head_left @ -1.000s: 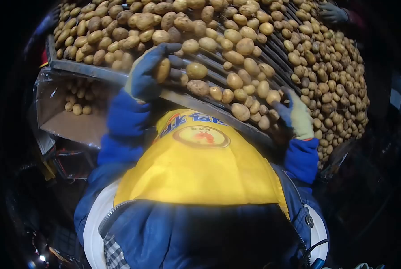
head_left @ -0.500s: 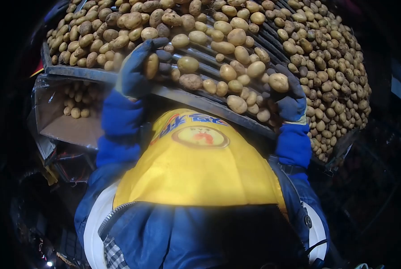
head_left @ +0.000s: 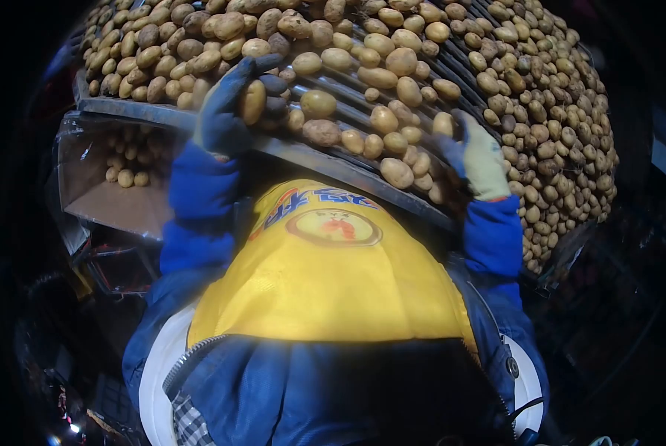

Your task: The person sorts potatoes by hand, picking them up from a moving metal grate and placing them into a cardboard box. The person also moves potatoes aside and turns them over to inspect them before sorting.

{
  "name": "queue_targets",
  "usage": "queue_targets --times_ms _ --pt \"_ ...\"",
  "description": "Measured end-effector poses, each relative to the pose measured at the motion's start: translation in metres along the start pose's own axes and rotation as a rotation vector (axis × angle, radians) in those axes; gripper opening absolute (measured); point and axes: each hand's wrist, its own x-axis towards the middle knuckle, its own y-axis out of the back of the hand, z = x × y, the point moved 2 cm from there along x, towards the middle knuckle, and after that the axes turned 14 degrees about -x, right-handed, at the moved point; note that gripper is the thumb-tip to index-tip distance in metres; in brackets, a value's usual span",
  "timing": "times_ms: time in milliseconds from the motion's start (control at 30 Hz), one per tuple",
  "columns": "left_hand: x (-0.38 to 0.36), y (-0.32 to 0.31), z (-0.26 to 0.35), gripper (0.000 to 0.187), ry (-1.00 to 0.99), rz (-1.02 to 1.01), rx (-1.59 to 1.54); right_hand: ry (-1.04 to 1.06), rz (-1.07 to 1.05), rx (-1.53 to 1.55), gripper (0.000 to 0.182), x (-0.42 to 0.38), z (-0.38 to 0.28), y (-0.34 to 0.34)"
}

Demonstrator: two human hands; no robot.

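Observation:
My left hand (head_left: pixel 227 111), in a blue-coated work glove, is closed round a yellowish potato (head_left: pixel 253 102). One finger stretches out past the potato; the dark fingertips curl at its far side. At the right end of the roller bed (head_left: pixel 345 91) is my right hand (head_left: pixel 481 152), its glove's pale back turned up and its fingers smeared by motion. Another potato (head_left: pixel 443 124) lies right at those fingertips; I cannot tell whether the hand grips it. Between my hands, loose potatoes (head_left: pixel 319 104) lie on the metal rollers.
Along the near side of the rollers runs a metal edge (head_left: pixel 310 162). A big heap of potatoes (head_left: pixel 548 134) fills the right, with more potatoes (head_left: pixel 154 56) piled at the back left. Below left, a box-like compartment (head_left: pixel 113 208) holds several potatoes. My yellow apron (head_left: pixel 333 282) is close to the edge.
My right hand has turned over, from a blue palm with a potato in it to its pale back. My left hand keeps its potato. The potatoes appear slightly shifted in view.

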Motion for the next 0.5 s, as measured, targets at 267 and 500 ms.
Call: queue_targets --times_ms 267,500 --pt "-0.003 0.0 0.0 0.045 -0.057 -0.14 0.02 0.183 -0.197 -0.299 0.06 0.038 0.005 -0.011" --pt "-0.005 -0.01 0.002 0.062 -0.015 -0.21 0.179 0.106 -0.307 1.03 0.052 0.044 -0.031 0.029"
